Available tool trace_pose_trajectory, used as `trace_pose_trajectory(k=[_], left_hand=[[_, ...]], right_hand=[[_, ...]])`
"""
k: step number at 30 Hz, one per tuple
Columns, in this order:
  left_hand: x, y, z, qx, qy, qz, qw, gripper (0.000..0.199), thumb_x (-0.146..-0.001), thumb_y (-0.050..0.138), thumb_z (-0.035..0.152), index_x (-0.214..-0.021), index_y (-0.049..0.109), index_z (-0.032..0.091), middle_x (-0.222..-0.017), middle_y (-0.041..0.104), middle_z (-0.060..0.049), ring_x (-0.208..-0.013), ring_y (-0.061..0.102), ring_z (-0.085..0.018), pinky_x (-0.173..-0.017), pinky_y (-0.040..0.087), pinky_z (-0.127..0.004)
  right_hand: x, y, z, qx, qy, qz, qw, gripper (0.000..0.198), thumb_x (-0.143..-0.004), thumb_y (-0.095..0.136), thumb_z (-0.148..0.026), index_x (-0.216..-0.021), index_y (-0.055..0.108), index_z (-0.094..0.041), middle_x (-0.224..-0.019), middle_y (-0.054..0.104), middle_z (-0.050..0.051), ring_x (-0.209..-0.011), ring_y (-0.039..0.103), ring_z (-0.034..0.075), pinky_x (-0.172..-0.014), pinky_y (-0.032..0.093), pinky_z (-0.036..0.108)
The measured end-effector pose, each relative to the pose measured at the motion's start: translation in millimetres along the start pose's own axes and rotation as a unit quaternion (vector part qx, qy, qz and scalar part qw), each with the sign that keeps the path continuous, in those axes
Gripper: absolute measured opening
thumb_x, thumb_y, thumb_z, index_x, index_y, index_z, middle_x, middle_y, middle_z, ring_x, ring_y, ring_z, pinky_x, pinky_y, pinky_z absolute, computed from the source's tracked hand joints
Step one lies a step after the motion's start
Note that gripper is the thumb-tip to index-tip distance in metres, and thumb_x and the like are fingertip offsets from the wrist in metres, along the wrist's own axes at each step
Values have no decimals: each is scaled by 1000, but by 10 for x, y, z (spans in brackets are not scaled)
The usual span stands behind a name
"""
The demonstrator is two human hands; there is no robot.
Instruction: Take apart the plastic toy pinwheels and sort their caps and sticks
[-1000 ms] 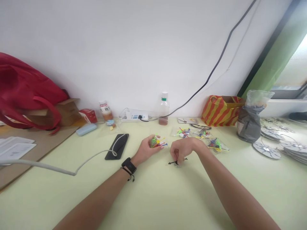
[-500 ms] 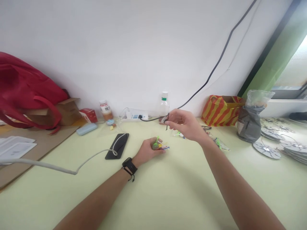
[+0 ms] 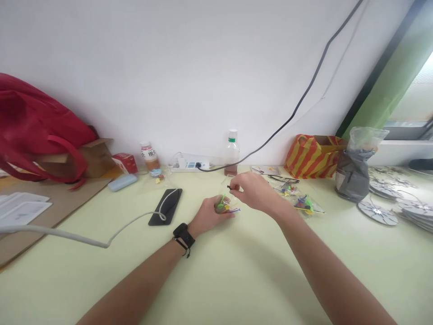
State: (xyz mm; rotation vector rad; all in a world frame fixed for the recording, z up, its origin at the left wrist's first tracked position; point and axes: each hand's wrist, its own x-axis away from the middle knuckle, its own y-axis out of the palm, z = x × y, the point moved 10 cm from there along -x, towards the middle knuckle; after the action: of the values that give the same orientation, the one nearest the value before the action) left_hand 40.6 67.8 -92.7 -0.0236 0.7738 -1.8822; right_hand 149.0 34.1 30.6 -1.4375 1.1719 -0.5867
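Observation:
My left hand [image 3: 208,214] rests on the table, its fingers curled round a small bunch of colourful plastic pieces [image 3: 223,205], green, yellow and blue. These may be in a clear bag; I cannot tell. Just above and to the right, my right hand [image 3: 253,192] pinches a small thin black piece [image 3: 230,188] between thumb and forefinger. Its kind is too small to make out. Beyond the right wrist lies a clear bag of colourful plastic parts [image 3: 306,205], with more small parts [image 3: 289,188] behind it.
A black phone-like slab [image 3: 165,207] lies left of my hands, a pale cable [image 3: 135,221] across it. Along the wall stand a bottle [image 3: 232,155], a power strip [image 3: 192,166] and a striped bag [image 3: 313,155]. Grey slotted discs [image 3: 377,212] lie at the right, a red bag [image 3: 40,117] at the left.
My right hand has come down and slightly nearer to the left hand, still pinching the black piece. The left hand has barely moved.

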Motion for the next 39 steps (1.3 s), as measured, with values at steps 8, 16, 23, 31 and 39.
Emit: trace_pose_trajectory(k=[8,16,23,31,39], left_hand=[[2,20,4,40,-22,-4,999,37,-76,82,47,-86,67,15,-78,66,-1,-71,57,-17,-62,43,-27],[-5,38,51,42,-21,-5,999,31,-82,76,45,-88,72,15,-68,64,1,-59,50,-13,-53,35,-25],[16,65,165,89,-8,-28,996,34,-84,74,45,-100,73,16,-93,74,-5,-81,64,-20,-69,49,-29],[19,82,36,110,-24,-25,993,39,-81,78,48,-102,72,16,-89,73,-5,-82,66,-21,-74,53,-31],[31,121,-146,119,-58,-23,991,49,-78,82,49,-112,70,16,-95,75,-8,-86,70,-23,-78,56,-34]], right_hand=[[69,-82,-47,-88,-47,1,995,39,-102,45,-35,-69,59,-19,-69,62,1,-61,49,14,-60,31,27],[74,228,-158,-202,-64,-107,972,35,-100,50,-42,-91,76,-20,-80,73,3,-65,60,15,-58,38,26],[23,266,-68,-208,-74,-82,972,15,-91,62,-27,-90,74,-19,-89,73,4,-72,63,14,-63,43,24],[34,70,85,-265,-15,-79,961,12,-85,67,-29,-81,71,-18,-83,72,3,-54,61,11,-47,42,23],[26,-127,285,-373,49,12,926,13,-83,70,-29,-88,73,-18,-70,71,4,-63,70,18,-51,50,23]])
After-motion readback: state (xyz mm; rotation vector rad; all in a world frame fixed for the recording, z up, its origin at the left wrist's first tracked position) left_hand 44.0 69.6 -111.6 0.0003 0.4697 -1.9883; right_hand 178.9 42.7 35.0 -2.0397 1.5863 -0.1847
